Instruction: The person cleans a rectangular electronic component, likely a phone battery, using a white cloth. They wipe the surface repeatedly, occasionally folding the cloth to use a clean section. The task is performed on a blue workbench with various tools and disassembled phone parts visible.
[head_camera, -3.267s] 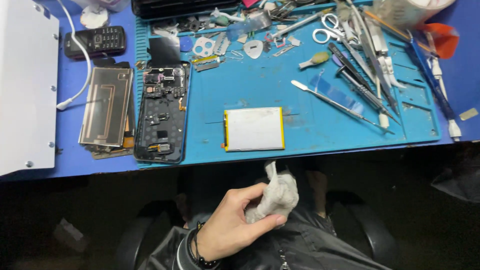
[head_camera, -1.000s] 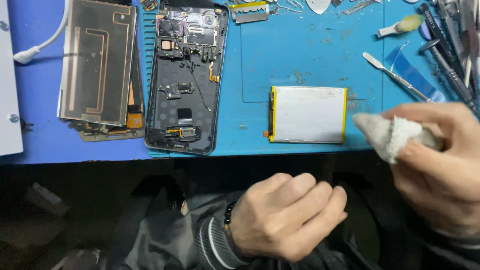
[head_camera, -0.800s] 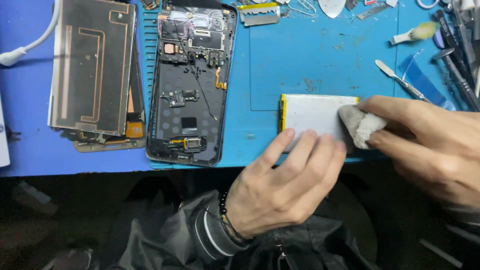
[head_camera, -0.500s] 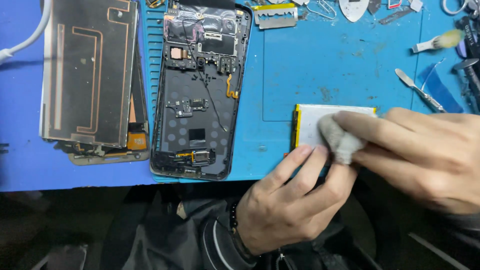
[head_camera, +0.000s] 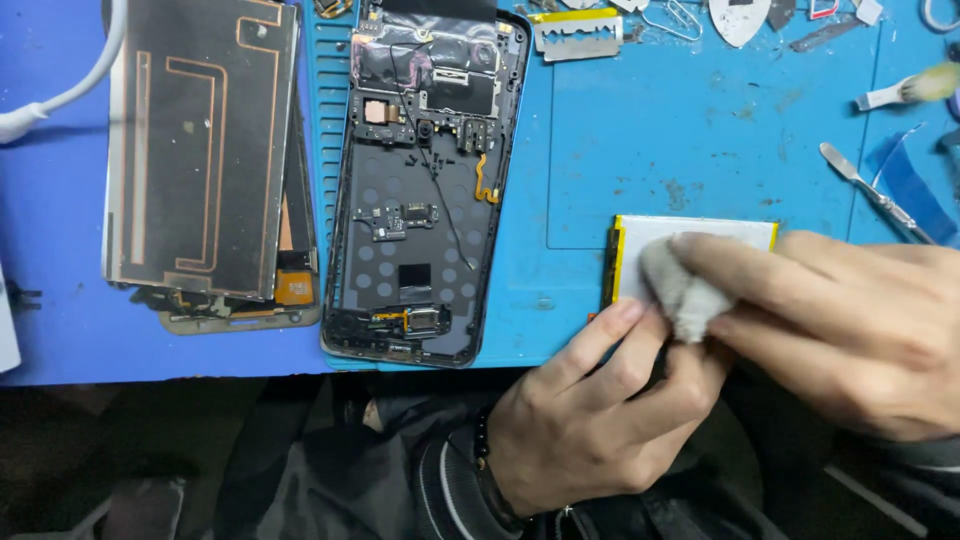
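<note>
Battery (head_camera: 690, 232) lies under right hand (head_camera: 850, 330) pinching a cloth wad (head_camera: 685, 295), left hand (head_camera: 590, 410) steadying its edge

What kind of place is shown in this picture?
Most likely a phone repair bench: an opened phone lies on a blue work mat, a removed battery is being wiped, and a metal spudger lies nearby.

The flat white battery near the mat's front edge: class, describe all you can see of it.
The battery is a thin, flat white pouch with a yellow strip along its left edge and top. It lies flat on the blue mat, right of the opened phone. Only its upper left part shows. The right hand presses a small grey-white cloth onto it, and the left hand's fingertips rest at its lower left corner.
</note>
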